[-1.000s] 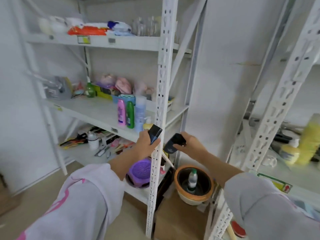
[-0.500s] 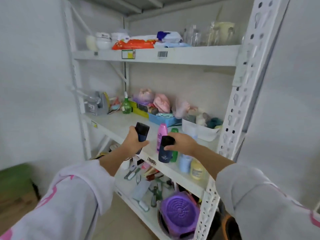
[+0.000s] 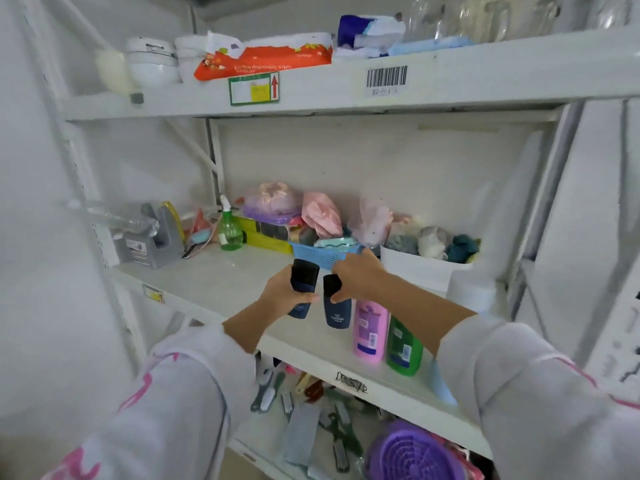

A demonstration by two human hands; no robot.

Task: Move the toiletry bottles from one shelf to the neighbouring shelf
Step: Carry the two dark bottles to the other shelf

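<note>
Holding two dark bottles over the middle shelf [image 3: 221, 285].
Left hand [image 3: 282, 296] grip wraps one dark bottle [image 3: 302, 287]; right hand [image 3: 356, 277] grip clasps the other dark bottle [image 3: 336, 308], beside a pink bottle [image 3: 369, 329].

A person's left hand [image 3: 282, 294] and right hand [image 3: 356, 277] each grip a dark blue bottle, the left bottle [image 3: 303, 287] and the right bottle [image 3: 336, 308], over the middle shelf [image 3: 221, 282]. Just right of them stand a pink bottle [image 3: 370, 332] and a green bottle [image 3: 404, 348].

Both arms reach forward, left hand [image 3: 282, 294] and right hand [image 3: 356, 275] each closed in a grip.
</note>
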